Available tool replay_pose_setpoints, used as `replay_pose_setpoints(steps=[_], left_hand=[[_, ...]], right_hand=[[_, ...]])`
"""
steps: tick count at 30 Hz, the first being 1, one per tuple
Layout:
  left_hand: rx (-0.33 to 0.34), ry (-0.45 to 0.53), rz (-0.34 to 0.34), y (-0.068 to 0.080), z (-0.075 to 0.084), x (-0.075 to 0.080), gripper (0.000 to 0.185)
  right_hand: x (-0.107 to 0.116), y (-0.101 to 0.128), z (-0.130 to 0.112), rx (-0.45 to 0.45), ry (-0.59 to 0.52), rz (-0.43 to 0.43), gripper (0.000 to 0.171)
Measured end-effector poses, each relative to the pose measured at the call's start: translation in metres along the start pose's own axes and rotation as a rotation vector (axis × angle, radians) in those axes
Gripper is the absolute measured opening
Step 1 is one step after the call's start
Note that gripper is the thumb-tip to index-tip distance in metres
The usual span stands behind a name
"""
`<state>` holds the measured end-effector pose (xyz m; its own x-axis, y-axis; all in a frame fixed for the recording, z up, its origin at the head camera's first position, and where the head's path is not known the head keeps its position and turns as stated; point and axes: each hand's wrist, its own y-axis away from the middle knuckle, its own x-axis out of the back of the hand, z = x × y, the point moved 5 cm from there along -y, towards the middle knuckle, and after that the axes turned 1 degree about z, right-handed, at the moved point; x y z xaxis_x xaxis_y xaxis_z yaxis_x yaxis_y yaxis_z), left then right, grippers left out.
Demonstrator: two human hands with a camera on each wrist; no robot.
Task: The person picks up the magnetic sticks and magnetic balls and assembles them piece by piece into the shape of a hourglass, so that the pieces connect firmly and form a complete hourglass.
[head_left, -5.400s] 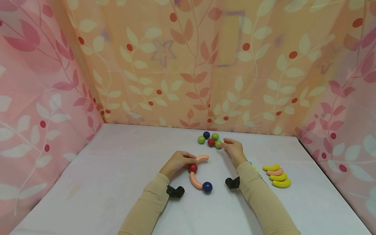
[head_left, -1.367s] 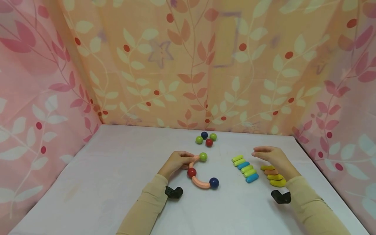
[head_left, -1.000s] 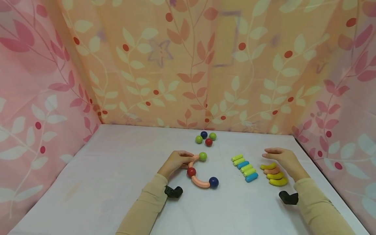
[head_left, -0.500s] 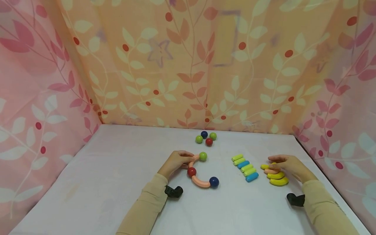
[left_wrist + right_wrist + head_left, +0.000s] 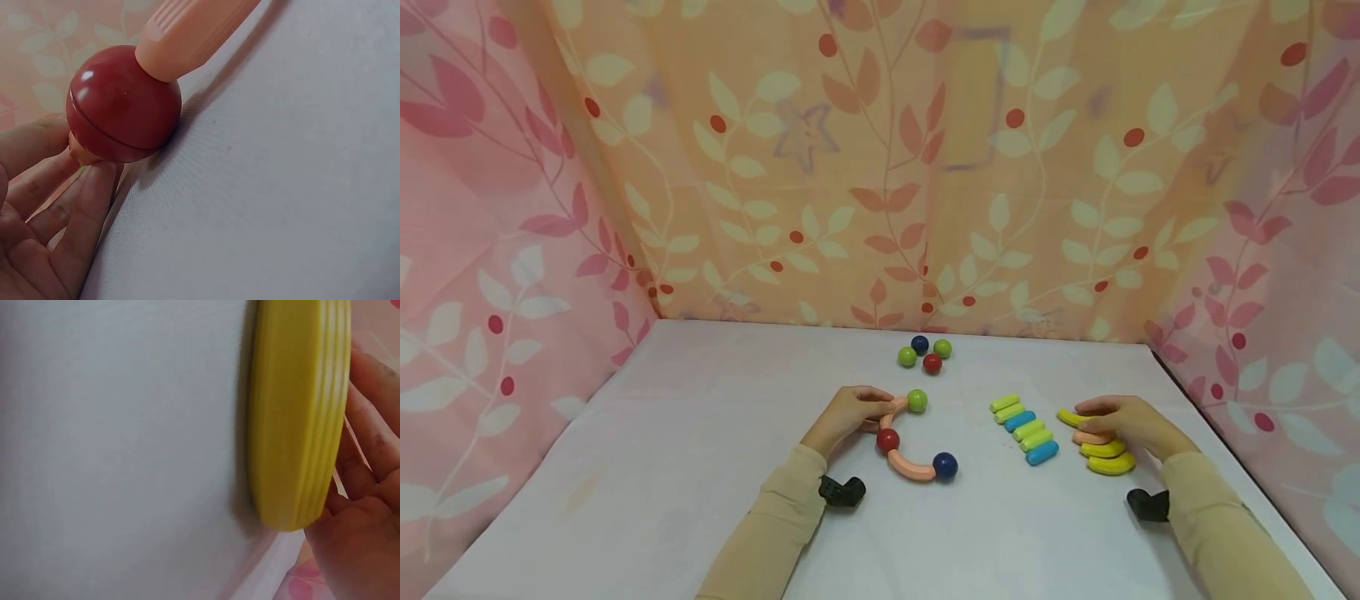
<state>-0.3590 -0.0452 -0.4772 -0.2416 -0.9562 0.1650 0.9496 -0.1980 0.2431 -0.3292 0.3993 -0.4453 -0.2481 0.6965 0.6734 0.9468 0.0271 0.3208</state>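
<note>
On the white table point(image 5: 700, 467) lies a chain: green ball point(image 5: 917, 401), pink curved piece point(image 5: 891, 411), red ball point(image 5: 887, 439), second pink curved piece point(image 5: 910, 467), blue ball point(image 5: 945, 465). My left hand point(image 5: 878, 407) grips the upper pink piece beside the red ball point(image 5: 123, 103), and its fingers point(image 5: 75, 212) lie just under that ball. My right hand point(image 5: 1086, 410) pinches the top yellow curved piece point(image 5: 1068, 415) of a small pile point(image 5: 1105, 457). In the right wrist view the yellow piece point(image 5: 300, 412) rests against my fingers point(image 5: 372, 450).
Several loose balls point(image 5: 925, 355), green, blue and red, sit near the back of the table. A row of short green and blue sticks point(image 5: 1024, 427) lies between the chain and the pile. Patterned curtains point(image 5: 880, 167) close in the back and sides.
My right hand has left the ball cluster, gone right to the curved pile, dropped onto it and taken the top yellow piece. A green ball has joined the chain. The left hand stayed put.
</note>
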Motion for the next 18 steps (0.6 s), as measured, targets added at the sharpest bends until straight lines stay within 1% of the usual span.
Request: replay_pose_setpoints(steps=[6, 13, 18], left_hand=[[-0.003, 0.008, 0.003, 0.002, 0.001, 0.002, 0.031], [0.01, 0.01, 0.003, -0.001, 0.0, 0.001, 0.03], [0.011, 0.005, -0.01, -0.001, -0.001, 0.0, 0.03]], right_hand=[[-0.005, -0.004, -0.008, -0.033, 0.004, -0.001, 0.054], [-0.005, -0.009, -0.014, -0.024, 0.046, 0.026, 0.056], [-0.012, -0.003, -0.031, -0.036, -0.026, 0.049, 0.061]])
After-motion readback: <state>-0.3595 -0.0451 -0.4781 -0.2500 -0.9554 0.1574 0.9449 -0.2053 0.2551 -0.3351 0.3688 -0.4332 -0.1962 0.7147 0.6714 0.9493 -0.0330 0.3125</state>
